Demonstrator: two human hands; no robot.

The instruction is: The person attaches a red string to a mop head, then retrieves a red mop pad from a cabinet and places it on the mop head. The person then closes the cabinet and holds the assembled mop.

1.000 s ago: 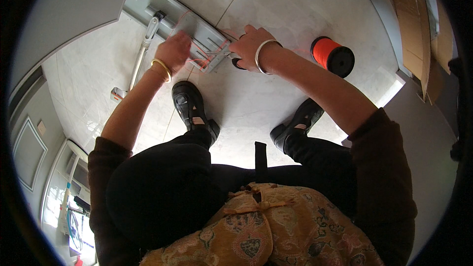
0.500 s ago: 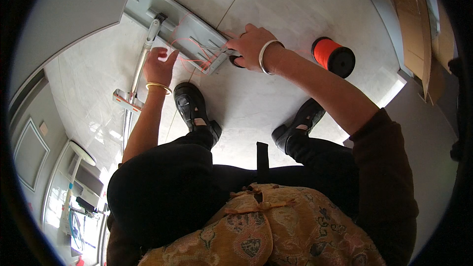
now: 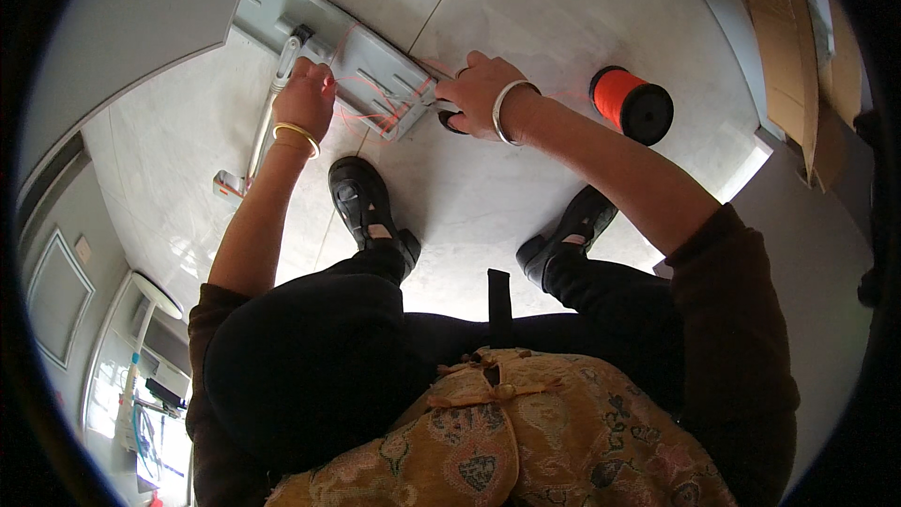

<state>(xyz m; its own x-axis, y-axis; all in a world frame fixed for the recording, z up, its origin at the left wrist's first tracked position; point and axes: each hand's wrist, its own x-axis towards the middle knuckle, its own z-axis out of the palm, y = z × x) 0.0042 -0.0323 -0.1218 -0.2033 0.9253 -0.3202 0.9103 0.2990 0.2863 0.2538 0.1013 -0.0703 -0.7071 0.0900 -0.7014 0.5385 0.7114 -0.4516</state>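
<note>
- Head view: left hand (image 3: 304,97), raised beside the upper pole; fingers curled inward, thumb near fingertips. Orange line runs close to them; whether they pinch it cannot be told.
- Right hand (image 3: 483,94), to the right of the frame's near end; closed around scissors.
- Scissors (image 3: 451,122), dark-handled, one handle loop showing below the fingers; blades directed left, over the near end of the frame, partly hidden by the hand.
- Flat mop frame (image 3: 380,64), grey, long and rectangular, slotted; lying on the floor aslant, from upper left toward the right hand. Far end cut off by a pale panel.
- Pole (image 3: 260,143), metallic, joined to the frame by a dark pivot; running down behind the left forearm. Pale bracket (image 3: 227,185) at its lower visible part.
- Orange line (image 3: 383,118), thin, in loose loops over and beside the near end of the frame.
- Spool (image 3: 624,105), black-flanged, wound with bright orange line; lying on its side on the floor, right of the right hand, well apart from the frame.
- Bracelets, two: gold-coloured (image 3: 297,138) on the left wrist, silver-coloured (image 3: 500,113) on the right.
- Shoes, black, one pair, planted apart on pale tiles (image 3: 460,216).
- Apron (image 3: 488,422), tan, patterned, over black trousers.
- Cardboard (image 3: 779,47), brown, folded, at upper right.
</note>
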